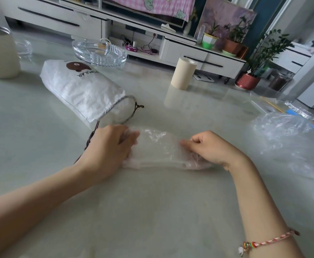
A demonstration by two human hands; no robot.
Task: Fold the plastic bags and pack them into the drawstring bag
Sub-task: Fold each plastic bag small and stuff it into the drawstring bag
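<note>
**A:** Where is the plastic bag [158, 148] now?

**B:** Flat on the table [152, 211], close in front of the person. It is already narrowed to a long, crumpled strip running left to right. The left hand [109, 148] grips its left end with the fingers curled over the film. The right hand [214, 148] pinches the right end, fingers bent in on it.

**A:** So which step is this?

**B:** Folding, I'd judge, and only partway: the strip is made but not yet shortened.

**A:** And the next move?

**B:** Probably bringing one end over onto the other and pressing the air out, since film this thin will likely spring open if released. Then it goes into the drawstring bag [81, 90]. That bag lies on its side just beyond the left hand, with its mouth open toward the hands and its dark cord [93, 134] trailing beside that hand.

**A:** Anything left after that?

**B:** A loose heap of clear bags [282, 135] sits well apart on the right. Farther back are a glass ashtray [100, 53] and a cream roll [183, 72].
</note>
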